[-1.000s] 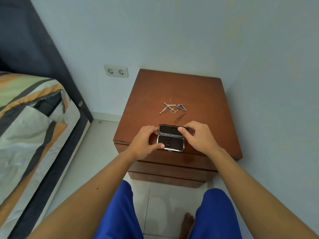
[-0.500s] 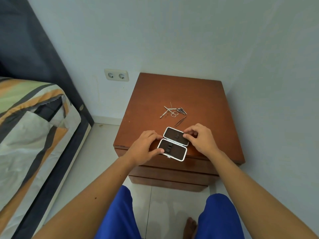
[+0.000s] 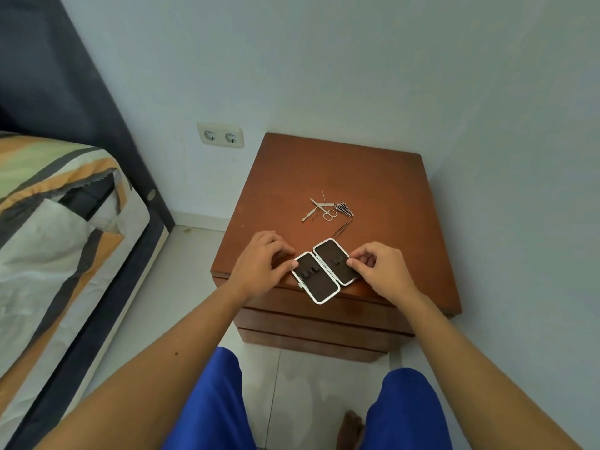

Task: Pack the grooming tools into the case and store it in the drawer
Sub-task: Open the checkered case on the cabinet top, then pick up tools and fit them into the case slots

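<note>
The manicure case (image 3: 326,270) lies fully open and flat on the front part of the wooden nightstand top (image 3: 373,177), turned at an angle, with the corner of its nearer half reaching the front edge. Both halves show a dark lining inside a pale metal frame, and each carries a short row of small dark holder loops; no tool sits in either half. The left hand (image 3: 259,262) rests on the nightstand at the left side of the case, fingers curled, thumb tip touching the rim of the nearer half. The right hand (image 3: 378,269) is at the right side, thumb and forefinger closed in a pinch on the outer rim of the farther half. The grooming tools (image 3: 328,210) lie loose in a small heap near the middle of the top, well apart from the hands: small scissors (image 3: 330,215), several thin metal implements, and a bundle of dark-tipped pieces. One thin tool, tweezers (image 3: 343,228) by its look, lies between the heap and the case. The drawer fronts (image 3: 311,323) below the top are closed.
</note>
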Available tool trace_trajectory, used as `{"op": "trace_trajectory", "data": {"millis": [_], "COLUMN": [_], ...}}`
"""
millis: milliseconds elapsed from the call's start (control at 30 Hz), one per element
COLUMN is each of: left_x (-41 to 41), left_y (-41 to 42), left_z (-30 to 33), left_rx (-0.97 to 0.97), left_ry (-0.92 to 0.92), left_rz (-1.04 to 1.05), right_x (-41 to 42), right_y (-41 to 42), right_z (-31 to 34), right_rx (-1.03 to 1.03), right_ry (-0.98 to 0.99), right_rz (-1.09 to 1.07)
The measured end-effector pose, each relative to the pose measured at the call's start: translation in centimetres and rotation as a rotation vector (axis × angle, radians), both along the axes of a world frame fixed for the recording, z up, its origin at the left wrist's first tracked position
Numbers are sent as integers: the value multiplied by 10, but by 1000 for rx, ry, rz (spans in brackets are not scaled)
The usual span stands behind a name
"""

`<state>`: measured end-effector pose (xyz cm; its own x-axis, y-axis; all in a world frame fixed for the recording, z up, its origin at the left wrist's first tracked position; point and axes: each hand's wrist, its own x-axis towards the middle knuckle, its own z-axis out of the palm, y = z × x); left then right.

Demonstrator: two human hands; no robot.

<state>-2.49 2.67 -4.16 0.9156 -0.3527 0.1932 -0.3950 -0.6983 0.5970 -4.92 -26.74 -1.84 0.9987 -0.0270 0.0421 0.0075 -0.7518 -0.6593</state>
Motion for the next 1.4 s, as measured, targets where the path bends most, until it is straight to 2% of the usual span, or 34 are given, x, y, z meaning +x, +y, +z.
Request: {"op": "trace_trajectory", "data": {"millis": [300, 667, 933, 1100, 1167, 1267, 1400], "left_x": [20, 34, 32, 21, 13, 7, 8], "left_y": [-14, -9, -9, 2, 11, 19, 20], "left_z": [7, 6, 3, 0, 2, 4, 6], "left_rx": [22, -37, -56, -61, 12, 144, 157], "left_ry": [-26, 65, 43, -1, 17, 45, 58], "left_rz": [112, 55, 60, 9, -67, -175, -199], "right_x": [-45, -62, -60, -48, -40, -24, -5], "right_y": [10, 28, 27, 16, 12, 10, 10], "right_z": [-7, -11, -9, 2, 8, 15, 23], "right_rx": [42, 106, 112, 142, 115, 42, -154], "right_ry": [-64, -59, -36, 24, 38, 164, 282], "right_rz": [-22, -91, -90, 7, 70, 189, 327]}}
